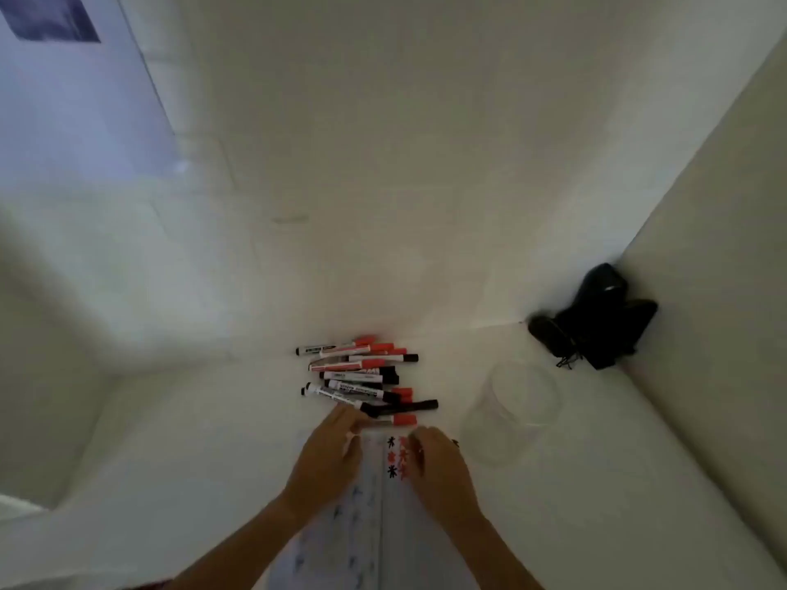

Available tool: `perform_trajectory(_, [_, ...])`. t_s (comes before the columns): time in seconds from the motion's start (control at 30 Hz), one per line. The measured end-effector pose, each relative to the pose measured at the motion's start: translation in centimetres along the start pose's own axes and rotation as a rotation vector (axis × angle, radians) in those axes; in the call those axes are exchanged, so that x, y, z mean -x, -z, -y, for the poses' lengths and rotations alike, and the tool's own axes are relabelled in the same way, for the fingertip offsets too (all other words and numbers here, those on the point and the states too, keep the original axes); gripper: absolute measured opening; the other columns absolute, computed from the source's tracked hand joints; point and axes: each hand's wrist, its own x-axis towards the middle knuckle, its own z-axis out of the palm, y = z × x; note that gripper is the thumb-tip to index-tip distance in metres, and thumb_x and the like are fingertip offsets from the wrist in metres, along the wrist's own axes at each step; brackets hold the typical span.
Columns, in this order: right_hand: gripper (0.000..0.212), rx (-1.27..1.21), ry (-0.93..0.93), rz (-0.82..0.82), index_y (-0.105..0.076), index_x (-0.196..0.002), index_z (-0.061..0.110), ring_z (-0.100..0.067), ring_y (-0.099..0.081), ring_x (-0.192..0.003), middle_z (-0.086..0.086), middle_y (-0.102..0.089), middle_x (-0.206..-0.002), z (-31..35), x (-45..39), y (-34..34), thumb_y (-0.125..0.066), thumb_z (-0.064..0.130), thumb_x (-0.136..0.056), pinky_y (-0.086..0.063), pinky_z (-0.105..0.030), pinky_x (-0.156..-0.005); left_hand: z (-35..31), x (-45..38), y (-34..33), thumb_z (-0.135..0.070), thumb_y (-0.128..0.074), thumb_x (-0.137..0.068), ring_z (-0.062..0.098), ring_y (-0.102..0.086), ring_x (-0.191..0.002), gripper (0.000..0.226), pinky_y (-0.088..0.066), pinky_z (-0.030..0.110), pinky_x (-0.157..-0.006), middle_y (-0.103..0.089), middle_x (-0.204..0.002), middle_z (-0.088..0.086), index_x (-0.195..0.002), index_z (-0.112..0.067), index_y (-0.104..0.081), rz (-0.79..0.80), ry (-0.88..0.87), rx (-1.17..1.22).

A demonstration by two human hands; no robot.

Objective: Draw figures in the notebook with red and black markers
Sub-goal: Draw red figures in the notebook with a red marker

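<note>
Two hands (383, 457), one notebook (374, 504)

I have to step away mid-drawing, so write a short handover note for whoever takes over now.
Left hand: rests on the notebook's left page, fingertips by the nearest marker.
Right hand: on the right page; whether it holds a marker cannot be told.
Marker pile: on the table above the notebook; clear cup at its right.
Done: several red and black figures on the right page.
Left: more figures.

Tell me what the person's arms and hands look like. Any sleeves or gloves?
Both arms are bare as far as the picture shows: no sleeves or gloves. The left hand shows no rings or watch. The right hand has a small dark mark by its fingers, too blurry to identify.
</note>
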Motion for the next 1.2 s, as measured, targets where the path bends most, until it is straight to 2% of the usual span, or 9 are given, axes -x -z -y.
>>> perform_trajectory(0.07, [0.018,0.016,0.055,-0.076,-0.049,-0.088,0.029,-0.005,-0.046,-0.072,0.013,-0.048,-0.085,-1.3,-0.3,-1.5,-0.056,0.017,-0.1,-0.036,-0.021,-0.066,2.2,0.0,-1.1,-0.013,-0.05,-0.098,-0.001,-0.059,-0.101,0.025,-0.047,0.014,-0.085,-0.058,-0.11,-0.019,-0.113,-0.029,-0.062,-0.078,-0.022,-0.04])
perform_trajectory(0.17, [0.011,0.006,0.122,-0.135,-0.058,-0.093,0.025,-0.002,-0.052,-0.074,0.015,-0.053,-0.093,-3.2,-1.1,-3.2,-0.059,0.014,-0.097,-0.041,-0.014,-0.065,5.3,-0.4,-2.3,-0.009,-0.061,-0.095,0.003,-0.057,-0.101,0.025,-0.046,0.014,-0.084,-0.057,-0.111,-0.018,-0.114,-0.026,-0.063,-0.122,-0.042,-0.074])
perform_trajectory(0.37, [0.008,0.054,0.255,-0.218,-0.063,-0.1,0.023,-0.002,-0.051,-0.072,0.012,-0.055,-0.098,-4.8,-1.2,-4.6,-0.061,0.016,-0.096,-0.04,-0.012,-0.065,7.5,-0.1,-2.8,-0.034,-0.059,-0.097,-0.001,-0.052,-0.107,0.017,-0.042,0.012,-0.09,-0.054,-0.114,-0.017,-0.113,-0.03,-0.062,-0.151,-0.173,-0.187])
perform_trajectory(0.47, [0.009,0.05,0.316,-0.256,-0.064,-0.098,0.022,-0.004,-0.054,-0.073,0.011,-0.055,-0.096,-4.8,-1.1,-4.5,-0.058,0.016,-0.096,-0.047,-0.019,-0.066,7.9,0.1,-3.1,-0.017,-0.061,-0.097,0.003,-0.052,-0.103,0.013,-0.045,0.019,-0.089,-0.057,-0.11,-0.012,-0.107,-0.025,-0.064,-0.218,-0.241,-0.259])
perform_trajectory(0.6, [0.009,0.088,0.341,-0.302,-0.063,-0.096,0.019,-0.003,-0.051,-0.072,0.01,-0.054,-0.093,-4.7,-0.9,-4.3,-0.06,0.011,-0.096,-0.046,-0.022,-0.066,7.6,0.0,-3.5,0.006,-0.062,-0.087,0.017,-0.053,-0.096,0.026,-0.05,0.034,-0.081,-0.06,-0.102,-0.003,-0.099,-0.016,-0.066,-0.318,-0.262,-0.377])
perform_trajectory(0.67, [0.005,0.122,0.346,-0.338,-0.063,-0.098,0.019,-0.005,-0.053,-0.074,0.008,-0.056,-0.096,-4.5,-0.8,-4.4,-0.06,0.014,-0.098,-0.048,-0.024,-0.066,7.3,0.1,-3.6,0.008,-0.064,-0.083,0.019,-0.053,-0.092,0.026,-0.051,0.039,-0.078,-0.061,-0.099,-0.001,-0.095,-0.016,-0.065,-0.328,-0.269,-0.417])
perform_trajectory(0.8, [0.004,0.127,0.317,-0.372,-0.063,-0.098,0.016,-0.003,-0.05,-0.075,0.006,-0.057,-0.099,-4.1,-0.9,-4.6,-0.06,0.013,-0.099,-0.038,-0.009,-0.067,7.1,0.3,-3.5,0.0,-0.063,-0.088,0.014,-0.051,-0.09,0.02,-0.051,0.036,-0.079,-0.06,-0.097,-0.004,-0.093,-0.019,-0.064,-0.307,-0.262,-0.42])
perform_trajectory(1.07, [0.009,0.18,0.287,-0.355,-0.064,-0.106,0.018,-0.015,-0.059,-0.089,0.003,-0.058,-0.105,-2.6,-3.5,-4.2,-0.058,0.015,-0.1,-0.052,-0.032,-0.076,7.2,0.1,-3.8,-0.005,-0.06,-0.09,0.013,-0.053,-0.095,0.018,-0.05,0.031,-0.083,-0.061,-0.105,-0.004,-0.102,-0.017,-0.067,-0.297,-0.26,-0.416])
perform_trajectory(1.2, [0.014,0.271,0.283,-0.319,-0.062,-0.114,0.016,-0.02,-0.063,-0.089,0.001,-0.054,-0.114,-2.1,-4.5,-4.7,-0.055,0.022,-0.103,-0.054,-0.032,-0.074,7.5,0.0,-4.0,-0.005,-0.062,-0.089,0.011,-0.053,-0.095,0.021,-0.051,0.029,-0.082,-0.06,-0.105,-0.006,-0.104,-0.017,-0.068,-0.299,-0.279,-0.422])
